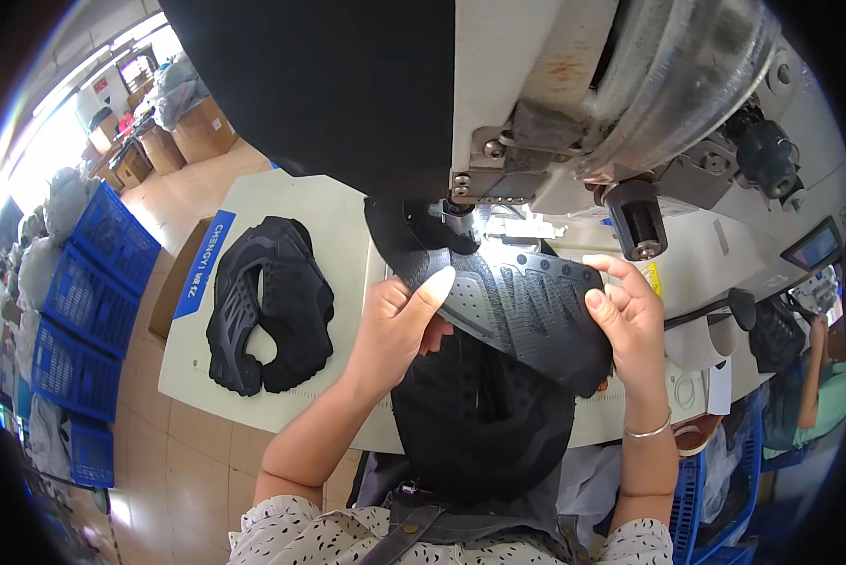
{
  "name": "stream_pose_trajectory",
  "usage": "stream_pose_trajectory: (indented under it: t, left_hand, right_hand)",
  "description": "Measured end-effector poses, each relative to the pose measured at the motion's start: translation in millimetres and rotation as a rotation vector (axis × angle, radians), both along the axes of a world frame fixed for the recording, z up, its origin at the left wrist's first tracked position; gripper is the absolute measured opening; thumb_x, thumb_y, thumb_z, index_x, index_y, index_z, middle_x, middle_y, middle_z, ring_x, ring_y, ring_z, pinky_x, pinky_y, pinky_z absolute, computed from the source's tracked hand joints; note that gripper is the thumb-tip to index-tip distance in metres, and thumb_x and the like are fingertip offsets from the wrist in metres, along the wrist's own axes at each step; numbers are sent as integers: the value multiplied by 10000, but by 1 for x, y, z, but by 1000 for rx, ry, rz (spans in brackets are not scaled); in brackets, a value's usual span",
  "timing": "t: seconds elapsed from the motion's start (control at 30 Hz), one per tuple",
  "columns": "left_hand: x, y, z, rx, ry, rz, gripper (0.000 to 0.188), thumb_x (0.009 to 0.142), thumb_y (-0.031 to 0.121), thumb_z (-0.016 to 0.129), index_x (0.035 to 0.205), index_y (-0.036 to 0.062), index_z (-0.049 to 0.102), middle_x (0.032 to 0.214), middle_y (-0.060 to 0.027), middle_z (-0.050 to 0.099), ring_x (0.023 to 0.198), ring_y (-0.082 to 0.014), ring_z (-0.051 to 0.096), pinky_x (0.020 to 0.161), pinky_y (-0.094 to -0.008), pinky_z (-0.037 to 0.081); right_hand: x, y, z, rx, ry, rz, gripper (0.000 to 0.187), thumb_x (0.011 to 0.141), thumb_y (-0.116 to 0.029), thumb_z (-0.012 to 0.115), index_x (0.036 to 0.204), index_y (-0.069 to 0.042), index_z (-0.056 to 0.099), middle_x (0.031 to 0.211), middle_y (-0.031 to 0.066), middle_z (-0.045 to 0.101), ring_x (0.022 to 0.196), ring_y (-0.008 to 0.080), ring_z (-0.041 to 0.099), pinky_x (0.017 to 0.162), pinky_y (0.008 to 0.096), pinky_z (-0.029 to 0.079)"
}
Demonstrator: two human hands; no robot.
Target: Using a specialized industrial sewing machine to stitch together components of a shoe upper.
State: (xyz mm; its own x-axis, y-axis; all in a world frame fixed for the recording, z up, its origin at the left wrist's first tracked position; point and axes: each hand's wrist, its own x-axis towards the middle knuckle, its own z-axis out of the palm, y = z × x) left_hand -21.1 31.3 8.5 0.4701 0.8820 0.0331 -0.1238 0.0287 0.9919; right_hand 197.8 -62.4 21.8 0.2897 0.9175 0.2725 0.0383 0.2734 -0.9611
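Observation:
Both my hands grip a black shoe upper [522, 301] with perforations and zigzag ridges, spread under the sewing machine's head [461, 212]. My left hand [406, 315] pinches its near left side, thumb on top. My right hand [630, 315] holds the right end between thumb and fingers. The upper's far left part lies beneath the lit needle area, where the needle itself is too small to make out. More black upper material [484, 424] hangs below, over the table's front edge and my lap. To the left, a stack of black shoe uppers [272, 301] rests on the table.
The pale work table [187, 367] curves around the machine [536, 104], whose body fills the top. Blue crates [89, 292] line the left side, with cardboard boxes [202, 132] behind. A small screen [812, 245] stands at right; another person [819, 386] works beyond. A blue basket [724, 490] sits lower right.

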Motion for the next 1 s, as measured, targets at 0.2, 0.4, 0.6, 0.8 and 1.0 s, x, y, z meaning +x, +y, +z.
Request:
stream_pose_trajectory:
  t: [0.2,0.4,0.6,0.8,1.0]
  left_hand:
    - [11,-33,0,-117,-54,-22,240,866,244,574,858,5,593,748,-9,601,621,-51,536,534,-195,437]
    - [10,-42,-3,-143,-144,-88,220,862,175,583,916,-37,605,835,-21,617,746,-61,541,656,-234,458]
    - [11,-48,-8,-32,14,71,333,834,273,619,899,-53,600,850,-46,621,771,-93,545,680,-266,464]
    - [12,-43,-11,-1,-17,-51,375,853,345,584,755,-18,571,640,21,496,601,-53,411,535,-245,382]
    - [5,-47,-10,-72,139,-57,380,859,359,572,746,-3,569,639,32,491,590,-51,411,525,-232,370]
  right_hand:
    - [-20,-28,0,-198,6,84,292,857,-57,554,1130,-1,466,596,15,527,467,58,493,436,172,393]
    - [11,-1,-29,188,-282,-265,344,833,-56,569,1152,6,459,837,83,597,766,123,583,650,225,463]
    - [77,79,-59,-231,-284,64,572,810,-169,622,1285,-9,347,1124,64,500,990,132,482,863,280,398]
    - [72,60,-20,-3,-190,27,315,740,-169,681,987,2,586,861,24,600,731,89,554,691,227,462]
    - [57,17,19,-155,86,194,369,762,-177,639,1041,47,550,881,81,627,734,130,607,685,246,497]
